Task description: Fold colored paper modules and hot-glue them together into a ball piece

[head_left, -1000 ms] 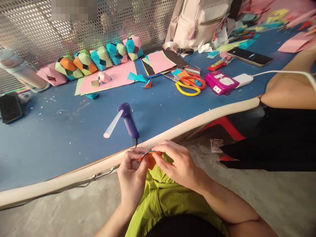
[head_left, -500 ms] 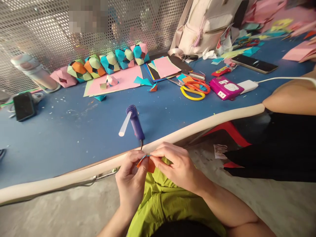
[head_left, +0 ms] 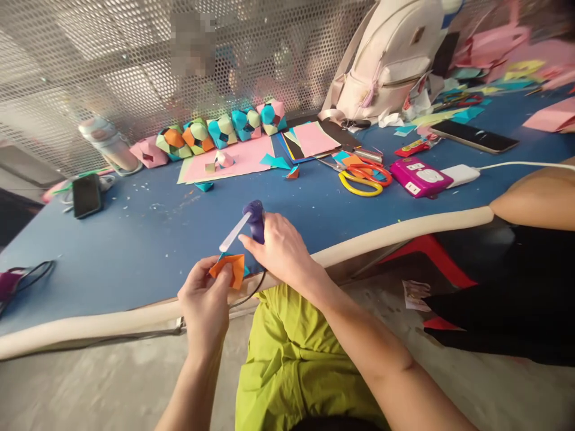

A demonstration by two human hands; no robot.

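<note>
My left hand [head_left: 208,296] pinches a folded orange and blue paper piece [head_left: 235,270] just over the table's front edge. My right hand [head_left: 283,246] is closed around the handle of a purple hot glue gun [head_left: 255,216], partly hiding it. A whitish glue stick [head_left: 235,232] juts out of the gun, its free end just above the paper piece. The gun's black cord hangs over the table edge.
Folded paper balls [head_left: 221,130] line the mesh panel. Scissors with orange and yellow handles [head_left: 362,184], paper sheets [head_left: 309,139], a magenta power adapter [head_left: 420,176], phones [head_left: 87,196] and a bottle [head_left: 108,143] lie or stand about. Another person's arm [head_left: 534,194] is at the right.
My right hand has left the paper piece and taken hold of the glue gun. My left hand has moved left and up with the paper. The view has shifted slightly.
</note>
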